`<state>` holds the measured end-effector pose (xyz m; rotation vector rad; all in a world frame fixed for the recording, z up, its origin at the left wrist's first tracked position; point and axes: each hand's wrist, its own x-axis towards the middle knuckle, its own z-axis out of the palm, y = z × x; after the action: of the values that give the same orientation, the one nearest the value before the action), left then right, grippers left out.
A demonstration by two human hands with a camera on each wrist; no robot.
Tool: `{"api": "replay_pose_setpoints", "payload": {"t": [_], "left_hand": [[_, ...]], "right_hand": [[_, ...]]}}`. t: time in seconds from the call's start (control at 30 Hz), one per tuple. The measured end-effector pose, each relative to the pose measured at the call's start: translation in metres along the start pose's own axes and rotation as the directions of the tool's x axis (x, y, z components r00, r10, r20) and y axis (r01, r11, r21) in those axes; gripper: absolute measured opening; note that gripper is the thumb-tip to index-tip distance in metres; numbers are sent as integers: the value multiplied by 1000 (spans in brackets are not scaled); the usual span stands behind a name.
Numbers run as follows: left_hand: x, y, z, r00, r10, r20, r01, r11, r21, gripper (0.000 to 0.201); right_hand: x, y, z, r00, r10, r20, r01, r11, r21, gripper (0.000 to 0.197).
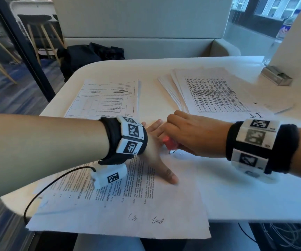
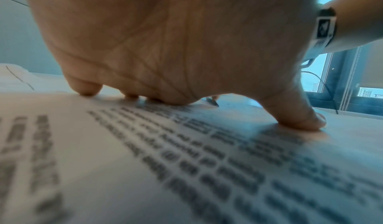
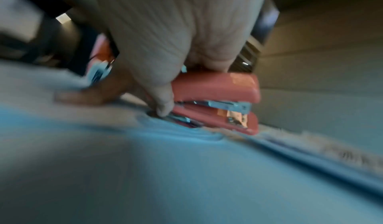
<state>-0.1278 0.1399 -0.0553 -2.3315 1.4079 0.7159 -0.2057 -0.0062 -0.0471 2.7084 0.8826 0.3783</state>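
A stack of printed sheets (image 1: pixel 146 211) lies at the table's near edge, overhanging it a little. My left hand (image 1: pixel 155 151) presses flat on it, fingers spread and thumb (image 2: pixel 298 113) down on the text. My right hand (image 1: pixel 187 134) grips a small red stapler (image 1: pixel 170 144) at the stack's far right corner, just beside my left fingers. In the right wrist view the stapler (image 3: pixel 217 101) is held from above, its jaws nearly closed over the paper's corner.
A form sheet (image 1: pixel 106 98) lies at the back left of the white table (image 1: pixel 254 192). A fanned pile of printed tables (image 1: pixel 213 93) sits at the back right, with a small metal box (image 1: pixel 276 76) and a bottle (image 1: pixel 280 37) beyond. A black bag (image 1: pixel 90 57) rests on the bench.
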Motion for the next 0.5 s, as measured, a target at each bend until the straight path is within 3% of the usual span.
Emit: {"api": "replay_pose_setpoints", "payload": {"t": [0.07, 0.2, 0.27, 0.37, 0.43, 0.5], "left_hand": [[0, 0, 0, 1000, 6, 12, -6, 1000, 6, 116], [1, -1, 1, 1000, -10, 7, 10, 1000, -4, 119], [2, -2, 1, 1000, -13, 12, 13, 1000, -10, 124], [3, -4, 1, 1000, 8, 25, -8, 1000, -9, 126], [3, -4, 1, 1000, 25, 19, -24, 1000, -15, 129], [3, -2, 0, 1000, 22, 5, -22, 1000, -13, 132]], "right_hand": [[3, -1, -1, 998, 43, 43, -44, 999, 29, 26], [6, 2, -9, 991, -75, 115, 75, 997, 6, 21], [6, 3, -10, 981, -70, 183, 58, 996, 72, 20], [8, 0, -7, 925, 115, 361, -213, 946, 245, 29], [11, 0, -5, 828, 252, 501, -452, 828, 333, 35], [16, 1, -6, 743, 329, 583, -610, 691, 388, 38]]}}
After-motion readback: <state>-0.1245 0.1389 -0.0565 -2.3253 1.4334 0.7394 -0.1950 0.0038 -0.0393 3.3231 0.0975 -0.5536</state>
